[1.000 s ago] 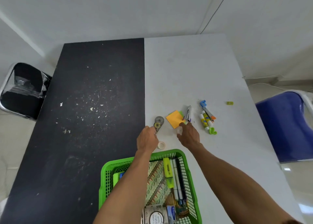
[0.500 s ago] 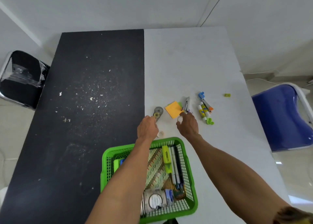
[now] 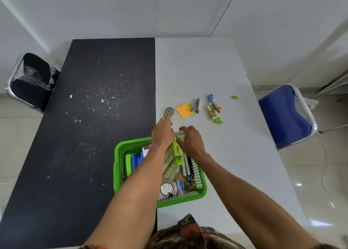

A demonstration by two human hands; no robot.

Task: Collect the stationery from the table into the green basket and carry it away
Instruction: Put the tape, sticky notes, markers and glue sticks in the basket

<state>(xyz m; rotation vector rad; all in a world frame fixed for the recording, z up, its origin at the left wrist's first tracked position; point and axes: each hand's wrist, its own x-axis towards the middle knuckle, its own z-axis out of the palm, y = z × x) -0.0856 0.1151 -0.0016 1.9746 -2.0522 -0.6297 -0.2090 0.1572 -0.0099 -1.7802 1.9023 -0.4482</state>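
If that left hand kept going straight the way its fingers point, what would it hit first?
The round tape dispenser, lying right at the fingertips of the left hand; whether they already touch it is unclear.

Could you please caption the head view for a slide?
Over the green basket, left hand reaches a tape dispenser, right hand a clear roll.

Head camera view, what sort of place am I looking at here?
Probably a plain office or study room: a black-and-white table against bare white walls, a blue metal-framed chair beside it, and stationery in a green basket.
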